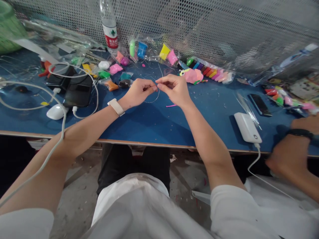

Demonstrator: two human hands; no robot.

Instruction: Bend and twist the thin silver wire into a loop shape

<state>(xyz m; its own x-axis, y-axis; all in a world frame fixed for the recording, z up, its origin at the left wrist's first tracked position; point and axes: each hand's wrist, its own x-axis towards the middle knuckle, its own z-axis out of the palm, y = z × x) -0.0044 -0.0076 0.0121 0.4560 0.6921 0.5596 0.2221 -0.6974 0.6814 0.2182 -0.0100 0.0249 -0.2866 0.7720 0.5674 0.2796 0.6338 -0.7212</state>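
Note:
Both my hands meet above the blue table (149, 122), fingertips almost touching. My left hand (139, 92), with a white watch band on its wrist, pinches one end of a thin clear wire (156, 98) that loops down beneath the fingers. My right hand (174, 89) pinches the same wire from the other side. A small pink clay strip (170, 106) lies on the table just below my right hand. Behind my hands lies a pink clay figure (193, 75) with yellow and green parts.
Small bags of coloured clay (164, 52) line the back by a mesh wall, beside a water bottle (109, 28). Black phones (78, 91), a white mouse (56, 112) and cables lie left. A white power bank (247, 127) and phone (260, 104) lie right, near another person's arm (294, 156).

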